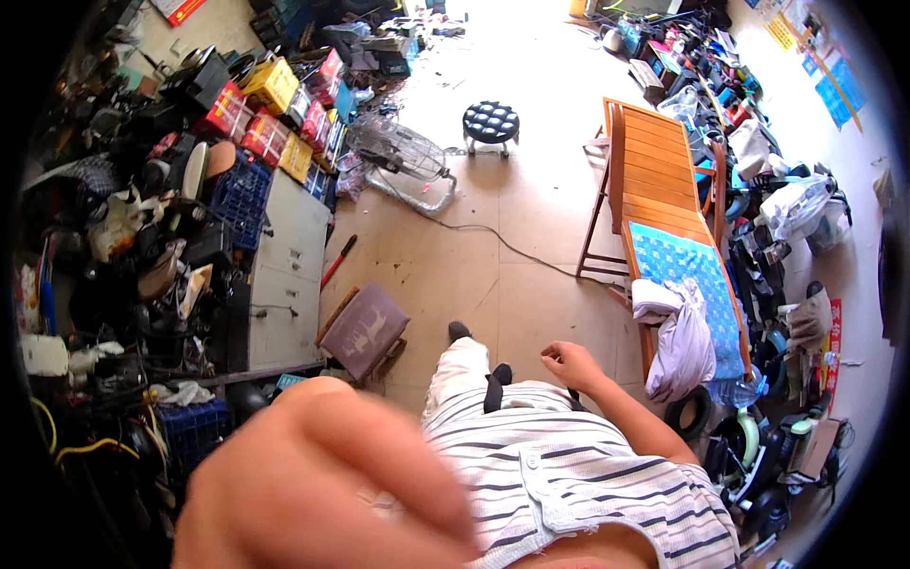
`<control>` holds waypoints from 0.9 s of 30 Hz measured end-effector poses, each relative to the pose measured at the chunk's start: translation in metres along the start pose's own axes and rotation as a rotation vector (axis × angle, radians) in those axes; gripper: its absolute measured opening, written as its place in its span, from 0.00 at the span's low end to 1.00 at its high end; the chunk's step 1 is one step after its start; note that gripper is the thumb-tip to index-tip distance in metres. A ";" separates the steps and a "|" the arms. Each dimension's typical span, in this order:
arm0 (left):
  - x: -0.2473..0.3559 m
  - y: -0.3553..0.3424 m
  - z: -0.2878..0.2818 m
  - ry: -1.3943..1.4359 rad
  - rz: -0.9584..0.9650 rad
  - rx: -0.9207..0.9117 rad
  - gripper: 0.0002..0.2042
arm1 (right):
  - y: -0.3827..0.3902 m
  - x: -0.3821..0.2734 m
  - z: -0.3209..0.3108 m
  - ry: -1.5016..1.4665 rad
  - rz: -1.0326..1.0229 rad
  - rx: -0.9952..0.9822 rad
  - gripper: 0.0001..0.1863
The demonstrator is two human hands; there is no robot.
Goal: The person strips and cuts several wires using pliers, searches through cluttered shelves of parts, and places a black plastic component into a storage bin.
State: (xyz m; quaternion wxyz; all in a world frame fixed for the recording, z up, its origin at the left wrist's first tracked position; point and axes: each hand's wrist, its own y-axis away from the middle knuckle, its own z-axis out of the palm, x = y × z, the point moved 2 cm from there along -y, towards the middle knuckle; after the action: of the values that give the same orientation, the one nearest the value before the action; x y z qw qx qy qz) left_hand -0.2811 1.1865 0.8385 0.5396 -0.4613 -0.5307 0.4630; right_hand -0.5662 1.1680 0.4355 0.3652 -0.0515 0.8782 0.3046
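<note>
Left hand (322,484) near left, blurred, fingers bent, probably raised close to the camera; can't tell if pinching anything. Right hand (572,364) loosely curled, likely just relaxed; nothing visible in it, can't tell if fingertips meet. Nearest thing: lilac cloth (681,351), right, bunched on blue mat (681,261), which likely pads the wooden lounger (659,166). Fan (403,152) far left, probably for airflow.

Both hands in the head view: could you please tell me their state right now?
Left hand: large and blurred; open or closed cannot be told.
Right hand: loosely curled, nothing visible in it; whether fully closed cannot be told.
</note>
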 end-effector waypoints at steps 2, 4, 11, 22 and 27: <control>-0.010 0.001 -0.008 -0.075 0.019 0.044 0.05 | -0.026 0.001 0.004 0.017 -0.065 -0.016 0.14; -0.028 0.009 -0.014 -0.126 0.012 0.114 0.06 | -0.040 0.002 -0.004 -0.052 -0.032 -0.029 0.14; -0.152 0.039 -0.064 -0.021 -0.201 0.364 0.04 | -0.120 0.117 -0.044 0.120 0.152 0.011 0.16; -0.213 0.002 -0.112 0.045 -0.288 0.061 0.03 | -0.202 0.244 -0.138 0.409 0.209 -0.135 0.16; -0.237 -0.005 -0.128 -0.089 -0.280 0.179 0.06 | -0.246 0.100 -0.180 0.350 0.293 -0.111 0.15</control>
State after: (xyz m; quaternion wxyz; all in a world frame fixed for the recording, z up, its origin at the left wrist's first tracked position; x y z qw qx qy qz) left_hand -0.1550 0.9502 0.8075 0.6138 -0.3121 -0.5696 0.4489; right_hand -0.6725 0.8792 0.3447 0.1560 0.0047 0.9080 0.3887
